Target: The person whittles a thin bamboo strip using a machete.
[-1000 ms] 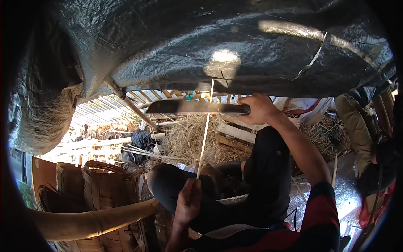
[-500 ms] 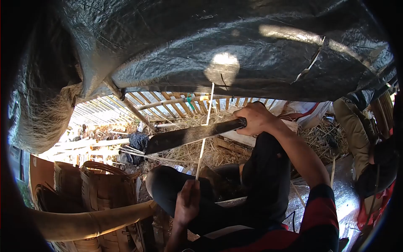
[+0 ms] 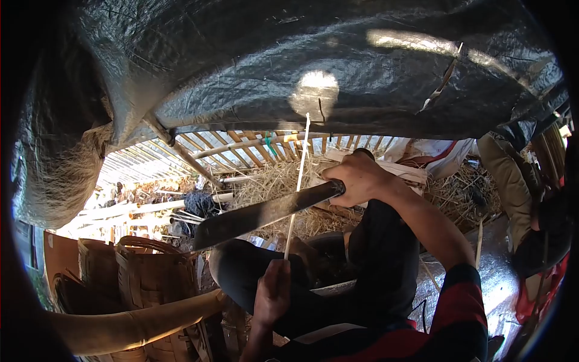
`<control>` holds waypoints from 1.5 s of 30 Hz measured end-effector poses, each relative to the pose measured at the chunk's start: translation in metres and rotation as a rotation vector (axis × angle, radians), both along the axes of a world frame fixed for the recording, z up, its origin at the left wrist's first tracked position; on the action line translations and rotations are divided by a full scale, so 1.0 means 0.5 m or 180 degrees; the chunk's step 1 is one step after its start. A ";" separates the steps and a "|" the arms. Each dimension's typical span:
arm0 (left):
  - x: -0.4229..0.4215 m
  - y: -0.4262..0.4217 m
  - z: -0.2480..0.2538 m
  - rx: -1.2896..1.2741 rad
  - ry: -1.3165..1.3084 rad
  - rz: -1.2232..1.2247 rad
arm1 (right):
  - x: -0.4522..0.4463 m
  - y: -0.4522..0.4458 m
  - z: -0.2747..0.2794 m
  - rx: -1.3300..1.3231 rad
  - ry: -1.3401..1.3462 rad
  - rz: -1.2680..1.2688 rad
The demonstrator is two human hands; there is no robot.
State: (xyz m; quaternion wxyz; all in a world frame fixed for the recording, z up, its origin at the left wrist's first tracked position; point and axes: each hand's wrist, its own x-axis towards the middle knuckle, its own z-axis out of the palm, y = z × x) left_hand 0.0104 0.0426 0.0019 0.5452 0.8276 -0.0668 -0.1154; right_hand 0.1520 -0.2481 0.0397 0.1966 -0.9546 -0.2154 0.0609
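Note:
My right hand (image 3: 360, 179) is wrapped round the handle of a machete (image 3: 268, 215), whose broad dark blade reaches leftward across my lap. My left hand (image 3: 273, 292) grips the lower end of a thin pale strip (image 3: 303, 154), which looks like split bamboo. The strip stands nearly upright, leaning slightly right at its top. Midway along, the blade crosses in front of the strip; whether the edge touches it I cannot tell. My crossed legs in dark trousers (image 3: 386, 259) lie beneath both hands.
A dark tarpaulin (image 3: 241, 78) hangs overhead. Beyond lie straw-like shavings (image 3: 271, 181) and a slatted bamboo fence (image 3: 241, 154). At left, woven baskets (image 3: 148, 271) stand behind a thick bamboo pole (image 3: 139, 326). A person's folded leg (image 3: 509, 181) shows at right.
The machete has shifted left and down, its tip now lower. My right hand moved left with it. The left hand still grips the strip, nearly in the same place.

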 end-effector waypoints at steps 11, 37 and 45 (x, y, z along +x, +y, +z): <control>-0.008 0.012 -0.007 -0.0001 0.0085 -0.0004 | 0.017 -0.025 -0.053 0.0201 -0.0280 -0.0307; -0.011 -0.015 0.022 0.0514 -0.0522 -0.0063 | 0.036 -0.036 -0.049 0.0238 0.0151 -0.0205; -0.017 -0.018 0.019 0.0610 -0.0530 -0.0040 | 0.017 -0.029 -0.069 0.0397 0.0149 -0.0235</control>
